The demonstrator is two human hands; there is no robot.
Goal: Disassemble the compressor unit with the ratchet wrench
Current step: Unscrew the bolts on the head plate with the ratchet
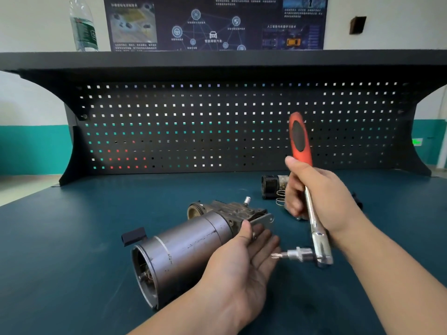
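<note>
Compressor unit [183, 247]: lying on its side on the teal bench top [72, 238], open round end toward the camera at lower left, cast head end pointing away toward the pegboard.
Flat bracket [264, 220]: sticks out from the unit's far right side, right at the fingertips of the left hand.
Left hand [244, 264]: palm up and fingers spread flat, resting against the right flank of the cylinder; it closes around nothing, it just braces the body.
Ratchet wrench [312, 209]: held nearly upright, red and black handle up top, chrome head low down.
Socket bit [290, 254]: juts sideways from the wrench head, tip just off the left hand's fingertips, apart from the unit itself.
Right hand [314, 197]: wrapped tight round the wrench where red grip meets chrome shaft, up and to the right of the unit.
Loose parts: a dark cylindrical piece [271, 186] and a coil spring [280, 198] sit behind the right hand.
Backdrop: black pegboard [193, 129], shelf above with a water bottle [83, 25].
</note>
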